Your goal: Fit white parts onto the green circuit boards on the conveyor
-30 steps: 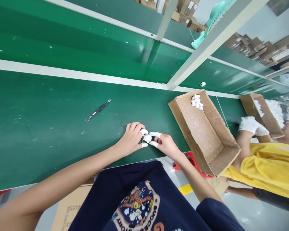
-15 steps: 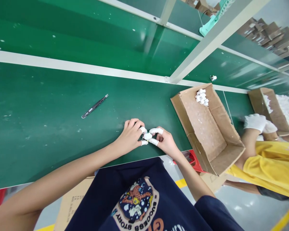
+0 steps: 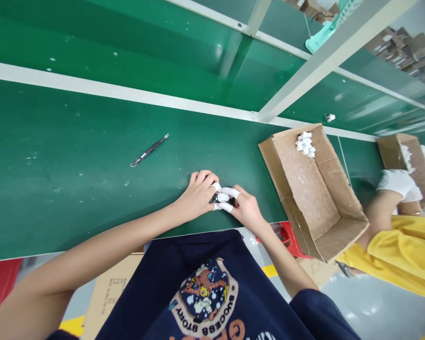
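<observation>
My left hand (image 3: 198,193) and my right hand (image 3: 243,208) meet at the near edge of the green bench (image 3: 74,179). Both wear white finger cots on thumb and forefinger. Between those fingertips they pinch a small white part (image 3: 222,197) with something dark under it. The fingers of both hands are curled tight round it, and most of the part is hidden by them.
Black tweezers (image 3: 149,150) lie on the bench to the upper left. An open cardboard box (image 3: 315,189) with several small white parts (image 3: 304,143) stands to the right. A co-worker in yellow with a white glove (image 3: 398,184) works beside a second box (image 3: 407,160). A metal post (image 3: 322,52) crosses above.
My hands have closed in tighter on the white part, hiding more of it. The view has shifted slightly; the co-worker's gloved hand moved right.
</observation>
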`<state>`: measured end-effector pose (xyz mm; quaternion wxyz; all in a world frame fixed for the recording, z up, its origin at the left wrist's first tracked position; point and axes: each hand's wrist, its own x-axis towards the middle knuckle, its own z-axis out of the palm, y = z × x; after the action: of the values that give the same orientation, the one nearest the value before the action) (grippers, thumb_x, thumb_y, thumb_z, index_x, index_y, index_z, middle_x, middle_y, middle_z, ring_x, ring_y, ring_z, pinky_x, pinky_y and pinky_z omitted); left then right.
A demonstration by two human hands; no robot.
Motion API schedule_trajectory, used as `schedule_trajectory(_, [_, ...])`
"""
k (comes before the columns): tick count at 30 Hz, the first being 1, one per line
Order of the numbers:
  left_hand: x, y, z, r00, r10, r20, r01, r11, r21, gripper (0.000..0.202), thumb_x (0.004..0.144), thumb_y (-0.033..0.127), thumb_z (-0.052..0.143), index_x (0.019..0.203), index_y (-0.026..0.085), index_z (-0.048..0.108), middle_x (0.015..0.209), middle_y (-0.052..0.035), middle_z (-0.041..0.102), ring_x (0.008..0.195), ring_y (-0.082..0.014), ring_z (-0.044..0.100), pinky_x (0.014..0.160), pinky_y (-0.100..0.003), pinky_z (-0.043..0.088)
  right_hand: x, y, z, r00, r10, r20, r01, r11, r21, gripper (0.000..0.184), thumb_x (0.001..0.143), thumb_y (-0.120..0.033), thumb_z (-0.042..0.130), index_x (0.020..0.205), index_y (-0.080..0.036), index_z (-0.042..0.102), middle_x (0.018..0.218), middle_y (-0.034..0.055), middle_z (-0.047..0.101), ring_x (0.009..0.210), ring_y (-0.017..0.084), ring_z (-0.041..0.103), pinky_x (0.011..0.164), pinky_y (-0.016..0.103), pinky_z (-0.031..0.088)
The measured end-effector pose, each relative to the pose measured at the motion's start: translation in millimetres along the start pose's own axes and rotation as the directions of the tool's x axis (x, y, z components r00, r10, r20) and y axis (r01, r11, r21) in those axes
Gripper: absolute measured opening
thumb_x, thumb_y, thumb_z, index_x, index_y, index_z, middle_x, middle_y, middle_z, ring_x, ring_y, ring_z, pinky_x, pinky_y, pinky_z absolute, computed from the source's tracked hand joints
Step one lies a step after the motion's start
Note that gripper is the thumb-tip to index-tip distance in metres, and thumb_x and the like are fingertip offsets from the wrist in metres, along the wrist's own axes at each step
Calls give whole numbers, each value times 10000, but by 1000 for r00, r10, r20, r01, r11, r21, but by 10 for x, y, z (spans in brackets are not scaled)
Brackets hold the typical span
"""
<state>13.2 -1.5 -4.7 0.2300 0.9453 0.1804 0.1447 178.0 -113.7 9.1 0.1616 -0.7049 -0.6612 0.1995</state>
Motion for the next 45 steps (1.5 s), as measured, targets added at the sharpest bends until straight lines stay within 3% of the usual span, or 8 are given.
schedule_trajectory(6, [-8,-62,-44,999,6,46,-4,999,-53,296,774,337,703,964,141,588,1159,-107,546,1162,-299,392,934,-460,315,-6,-105,23,998,-1,-69,-13,979,-203,379,955,-451,448,1068,-173,680,796,56,581,548,126,519,512,247,361])
schedule_trajectory(14, [-55,-70,-102,997,50,55,-45,996,-76,96,777,213,683,815,147,624,1084,-75,568,1122,-270,410,908,-408,347,-65,36,-114,995,-18,-99,8,994,-105,427,941,-394,475,1325,-209,502,1061,97,579,680,166,576,605,296,484])
schedule_trajectory(17, [-55,-17,-104,1000,24,14,-23,1000,-18,81,790,208,665,814,141,624,1058,-88,570,1093,-273,422,888,-412,354,-36,78,-136,997,-49,-61,49,999,6,479,911,-396,524,1355,-230,455,1047,81,554,678,160,546,635,309,511])
schedule_trajectory(20, [-49,1,-114,997,-64,-45,65,998,8,302,773,350,705,934,114,607,1095,-116,538,1079,-287,416,885,-425,359,61,132,-175,997,-80,-25,81,996,46,494,912,-366,526,1374,-226,418,1025,69,537,667,150,509,643,301,506])
schedule_trajectory(25, [-45,-21,-70,990,-131,-47,133,991,33,454,735,409,731,1025,90,587,1152,-144,493,1120,-317,386,909,-450,345,225,153,-238,984,-153,87,148,987,66,344,915,-307,524,1247,-215,513,871,25,521,649,142,481,657,285,473])
schedule_trajectory(29, [-48,-53,-35,996,-89,11,89,996,-13,439,747,325,705,1117,132,570,1198,-128,483,1143,-308,389,919,-457,323,198,82,-206,987,-114,114,114,993,8,224,889,-354,568,1052,-202,548,787,4,503,614,145,483,606,279,454])
schedule_trajectory(36, [-42,-101,-68,991,-134,-7,134,991,-16,579,739,361,720,1217,121,499,1218,-135,478,1144,-308,388,930,-448,303,227,5,-307,950,-218,222,241,967,-82,371,929,-295,496,1292,-221,471,989,63,552,706,167,580,625,281,486])
schedule_trajectory(45, [-26,-143,-101,990,-143,21,144,989,-44,448,770,331,688,1140,132,530,1210,-123,488,1140,-296,382,912,-443,302,391,-149,-407,904,-268,333,368,885,-285,174,912,-206,481,1051,-204,586,983,64,578,691,165,589,545,267,383])
